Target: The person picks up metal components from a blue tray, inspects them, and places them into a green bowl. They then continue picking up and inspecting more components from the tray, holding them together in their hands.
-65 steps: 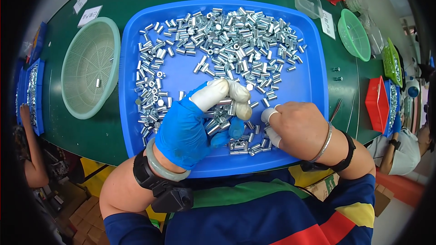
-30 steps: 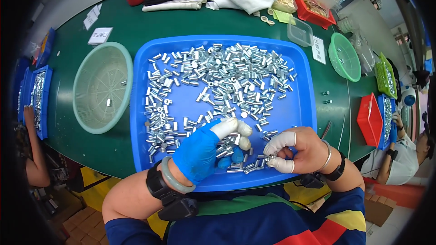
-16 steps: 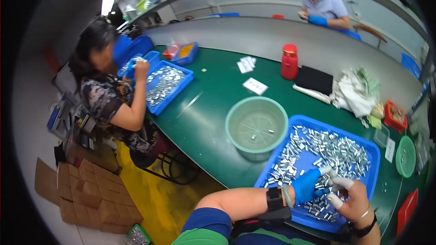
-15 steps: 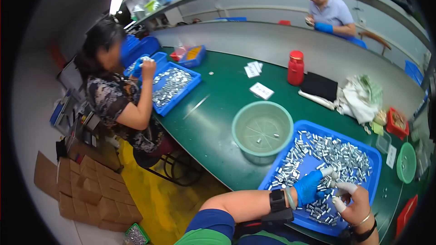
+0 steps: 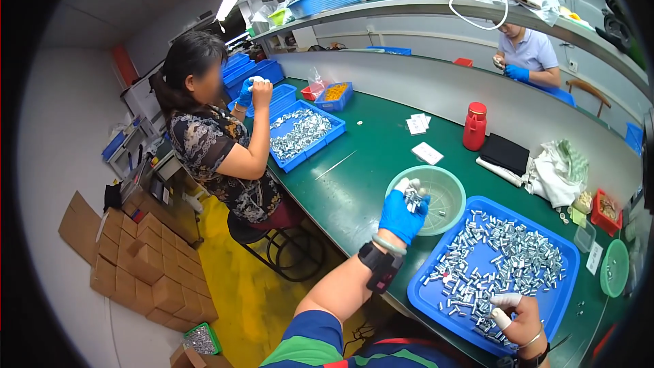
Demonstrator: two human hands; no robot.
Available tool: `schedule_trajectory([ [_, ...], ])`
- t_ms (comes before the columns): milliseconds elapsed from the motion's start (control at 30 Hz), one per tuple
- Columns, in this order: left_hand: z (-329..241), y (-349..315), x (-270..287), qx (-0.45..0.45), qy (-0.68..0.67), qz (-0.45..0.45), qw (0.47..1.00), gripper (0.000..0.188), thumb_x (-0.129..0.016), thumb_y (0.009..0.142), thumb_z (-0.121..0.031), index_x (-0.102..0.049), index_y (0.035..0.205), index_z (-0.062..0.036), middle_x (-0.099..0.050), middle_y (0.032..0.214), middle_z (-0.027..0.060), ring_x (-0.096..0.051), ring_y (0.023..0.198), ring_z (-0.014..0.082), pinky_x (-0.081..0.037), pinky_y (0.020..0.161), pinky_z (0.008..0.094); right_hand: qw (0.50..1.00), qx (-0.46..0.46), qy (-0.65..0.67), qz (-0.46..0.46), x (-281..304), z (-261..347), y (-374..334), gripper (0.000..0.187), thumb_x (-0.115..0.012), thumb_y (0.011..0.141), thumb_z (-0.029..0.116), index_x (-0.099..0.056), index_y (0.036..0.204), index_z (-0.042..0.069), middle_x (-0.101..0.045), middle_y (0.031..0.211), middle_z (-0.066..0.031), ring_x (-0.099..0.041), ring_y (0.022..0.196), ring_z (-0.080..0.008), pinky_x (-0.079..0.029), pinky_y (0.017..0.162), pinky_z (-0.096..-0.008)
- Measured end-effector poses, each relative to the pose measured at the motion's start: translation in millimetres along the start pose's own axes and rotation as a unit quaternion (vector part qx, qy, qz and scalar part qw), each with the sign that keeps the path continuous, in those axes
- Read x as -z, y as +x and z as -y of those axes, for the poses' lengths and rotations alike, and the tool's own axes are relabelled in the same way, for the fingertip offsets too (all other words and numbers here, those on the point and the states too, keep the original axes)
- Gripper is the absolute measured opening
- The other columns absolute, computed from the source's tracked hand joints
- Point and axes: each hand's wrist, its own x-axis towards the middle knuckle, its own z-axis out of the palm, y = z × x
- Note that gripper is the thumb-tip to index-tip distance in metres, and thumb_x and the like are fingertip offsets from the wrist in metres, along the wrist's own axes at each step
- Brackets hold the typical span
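Observation:
My left hand [image 5: 403, 212], in a blue glove with white-tipped fingers, is closed around several small silver metal cylinders [image 5: 413, 199] above the pale green basin [image 5: 449, 221]. A loose cylinder [image 5: 442, 213] lies in the basin. Over the near part of the blue tray [image 5: 421, 301], my right hand [image 5: 519, 319] has its white-covered thumb and finger bent close together in a pinch. Whatever may be between those fingertips blends with the pile of metal cylinders [image 5: 528, 259] behind them.
At the left a seated co-worker [image 5: 221, 143] handles something over another blue tray [image 5: 310, 153]. A red flask [image 5: 475, 127], black folded cloth [image 5: 504, 155] and white cloth [image 5: 555, 180] stand and lie behind my tray. A small green bowl [image 5: 614, 269] sits at its right.
My left hand has moved from the tray leftward to above the basin, carrying metal cylinders. My right hand remains at the tray's near side. The view has shifted, so the scene sits differently.

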Motion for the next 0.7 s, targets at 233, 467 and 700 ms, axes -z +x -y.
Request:
schedule_trajectory([
  [233,-7.7,44.7,19.4,0.011,0.296,0.045,0.954,0.018,-0.057,0.086,-0.022,-0.057,0.091,-0.0051,-0.058,0.077,0.0062,-0.056,0.066,0.0168,-0.048,0.054,0.0260,0.998,-0.019,0.061,-0.017,-8.1,-17.4,1.6,0.017,-0.061,0.077,0.001,-0.062,0.094,-0.002,-0.064,0.071,-0.0062,-0.060,0.063,-0.0109,-0.048,0.058,-0.0234],
  [467,7.8,58.0,13.1,0.023,0.682,0.082,0.727,0.023,-0.060,0.083,-0.023,-0.060,0.096,-0.0046,-0.061,0.084,0.0074,-0.059,0.074,0.0175,-0.048,0.062,0.0284,0.998,-0.032,0.042,-0.037,-10.9,-7.4,-2.9,0.015,-0.064,0.077,0.005,-0.065,0.092,0.000,-0.061,0.066,-0.0010,-0.054,0.056,-0.0044,-0.043,0.053,-0.0192],
  [700,-4.6,57.6,3.0,0.038,0.773,0.144,0.617,0.036,-0.060,0.083,-0.026,-0.058,0.112,-0.0058,-0.061,0.100,0.0070,-0.058,0.089,0.0153,-0.048,0.076,0.0286,0.999,-0.029,-0.023,-0.019,-2.7,6.9,3.2,0.015,-0.063,0.077,0.005,-0.066,0.092,0.001,-0.062,0.066,-0.0034,-0.056,0.056,-0.0067,-0.044,0.052,-0.0200],
])
